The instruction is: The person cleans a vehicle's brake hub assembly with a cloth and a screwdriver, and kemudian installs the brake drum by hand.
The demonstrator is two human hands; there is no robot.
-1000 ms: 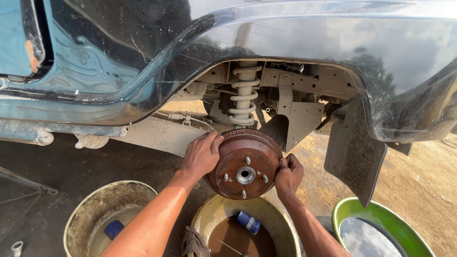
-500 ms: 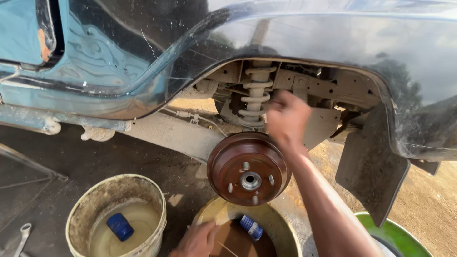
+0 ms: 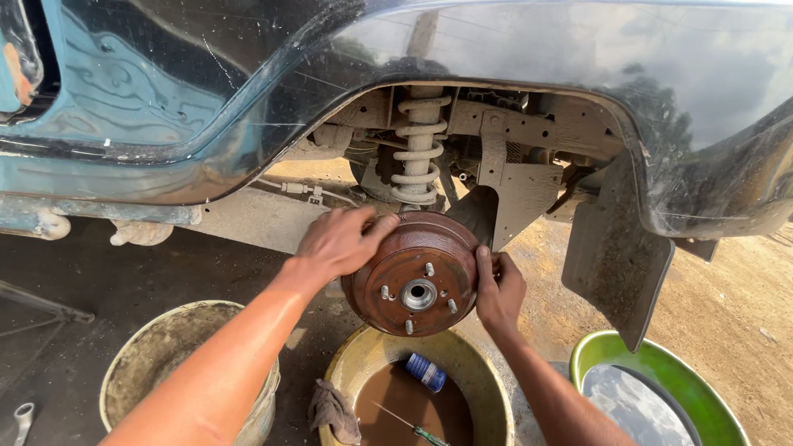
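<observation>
A rusty reddish-brown brake drum (image 3: 415, 274) is sitting in the centre of the frame, under the wheel arch, its round face tilting slightly downward toward the camera. Short studs are sticking out around a grey metal hub at its middle. The left hand (image 3: 339, 241) is pressing on its upper left rim, and the right hand (image 3: 497, 289) is gripping its right edge, fingers (image 3: 484, 266) curling around it

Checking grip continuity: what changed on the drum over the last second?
Half a second ago both hands were off it: the right raised toward the spring, the left down at the basin. Now the left hand has come back to the drum at its upper left edge and the right hand at its right edge. The drum, yellow basin and bucket stayed put.
</observation>
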